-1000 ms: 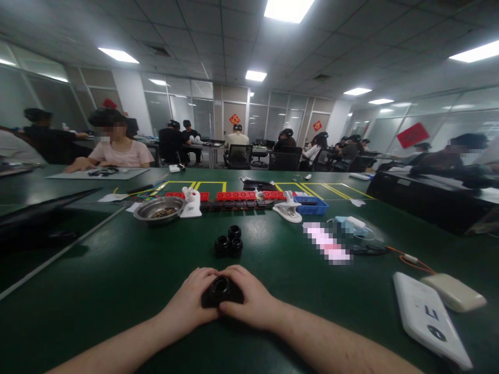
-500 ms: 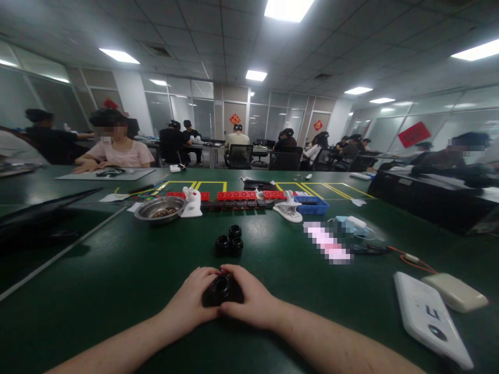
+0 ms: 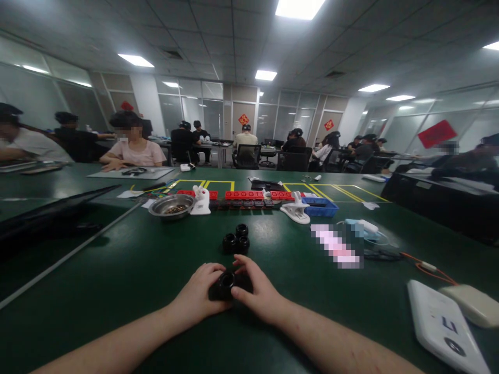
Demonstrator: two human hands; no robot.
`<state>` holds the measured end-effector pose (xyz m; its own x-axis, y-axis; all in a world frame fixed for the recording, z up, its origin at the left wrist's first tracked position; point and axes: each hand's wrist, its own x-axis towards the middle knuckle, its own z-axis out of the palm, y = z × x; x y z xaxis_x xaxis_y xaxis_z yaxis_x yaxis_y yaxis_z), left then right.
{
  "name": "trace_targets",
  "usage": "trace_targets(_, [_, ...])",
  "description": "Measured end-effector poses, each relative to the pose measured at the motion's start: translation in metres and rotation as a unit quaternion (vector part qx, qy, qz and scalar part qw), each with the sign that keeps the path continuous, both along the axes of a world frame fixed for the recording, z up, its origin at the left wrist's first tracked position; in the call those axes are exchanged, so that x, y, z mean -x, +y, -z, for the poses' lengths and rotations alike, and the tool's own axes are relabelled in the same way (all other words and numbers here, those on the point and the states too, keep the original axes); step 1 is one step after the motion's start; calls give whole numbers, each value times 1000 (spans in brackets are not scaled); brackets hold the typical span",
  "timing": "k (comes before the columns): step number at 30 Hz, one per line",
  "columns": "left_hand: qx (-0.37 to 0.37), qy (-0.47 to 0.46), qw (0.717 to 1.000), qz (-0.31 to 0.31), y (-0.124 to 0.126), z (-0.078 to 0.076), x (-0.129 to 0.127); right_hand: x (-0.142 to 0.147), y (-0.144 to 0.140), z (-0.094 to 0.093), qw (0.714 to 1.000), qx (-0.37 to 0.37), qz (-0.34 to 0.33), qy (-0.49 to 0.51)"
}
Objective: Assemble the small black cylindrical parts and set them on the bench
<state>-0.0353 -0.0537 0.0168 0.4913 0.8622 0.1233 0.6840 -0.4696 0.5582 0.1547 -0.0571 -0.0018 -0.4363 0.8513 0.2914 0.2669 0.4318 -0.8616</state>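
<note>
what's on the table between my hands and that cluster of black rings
Nothing: in the head view, only bare green table separates the black part in both hands from the black rings.

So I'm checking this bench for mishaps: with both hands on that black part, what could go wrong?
1. The left hand and right hand share the black part; it might slip onto the table.
2. Three loose black fittings sit just beyond the hands; a forward nudge could scatter them.
3. The white device lies near the right forearm; a sweep could knock it.
</note>
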Motion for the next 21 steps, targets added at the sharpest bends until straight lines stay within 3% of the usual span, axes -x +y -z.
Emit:
trace_targets(7, [-18,59,996,-70,-3,10,29,0,-1,2,999,2,26,23])
trace_targets(13, [-31,134,973,-184,10,19,98,0,-4,-2,1000,1,31,-3])
trace_targets(17, [-28,190,935,-298,24,20,152,2,-4,-2,999,-21,43,-18])
trace_targets(21, [-3,160,913,-375,28,22,189,2,-4,-3,998,-24,50,-36])
